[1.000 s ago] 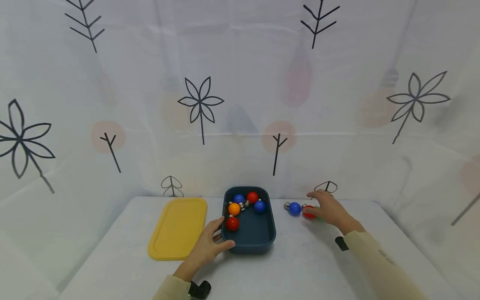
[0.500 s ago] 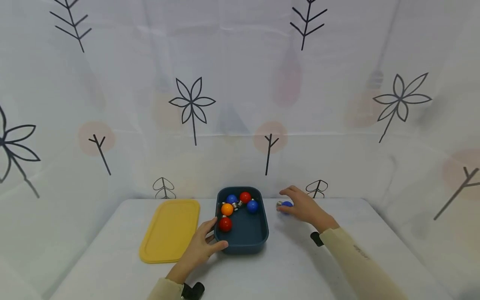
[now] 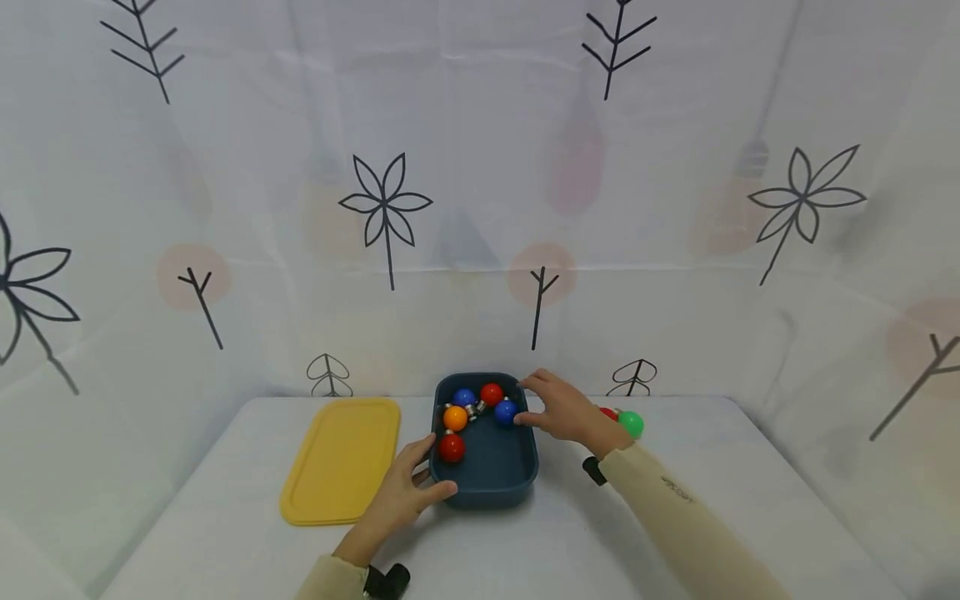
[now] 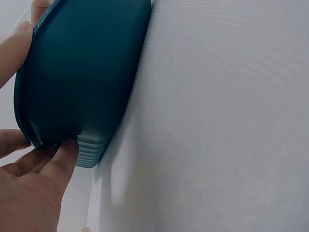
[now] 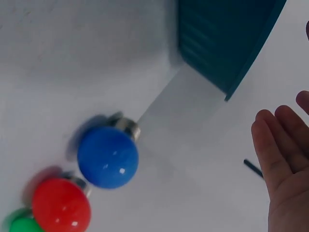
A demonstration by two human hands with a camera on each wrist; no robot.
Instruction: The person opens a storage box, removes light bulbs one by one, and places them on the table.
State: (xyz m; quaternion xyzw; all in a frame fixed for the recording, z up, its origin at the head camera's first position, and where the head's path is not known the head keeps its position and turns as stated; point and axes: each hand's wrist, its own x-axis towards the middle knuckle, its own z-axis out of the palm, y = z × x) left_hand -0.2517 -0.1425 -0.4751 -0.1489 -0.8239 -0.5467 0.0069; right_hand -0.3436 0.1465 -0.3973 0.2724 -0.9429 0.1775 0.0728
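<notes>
A dark teal bin [image 3: 487, 496] stands mid-table with several coloured light bulbs in its left and far parts, among them an orange bulb [image 3: 455, 418] and a red bulb [image 3: 452, 448]. At its near left corner my left hand [image 3: 405, 492] holds the rim, thumb on the near side and fingers along the left wall. My right hand [image 3: 566, 410] hovers at the far right rim, fingers loosely bent beside a blue bulb [image 3: 506, 412] inside; nothing shows in its grasp. Below it, in the right wrist view, another blue bulb [image 5: 107, 157] lies on the table.
Right of the bin, a red bulb [image 3: 608, 413] and a green bulb [image 3: 631, 425] lie close together, partly behind the right wrist. A yellow lid-like panel [image 3: 341, 462] rests flat on the left. A patterned white cloth [image 3: 450, 325] hangs behind the table.
My right hand has travelled left, from over the red and green bulbs, past the blue one, to the bin's rim. My left hand keeps its place on the bin. The head view turned slightly right.
</notes>
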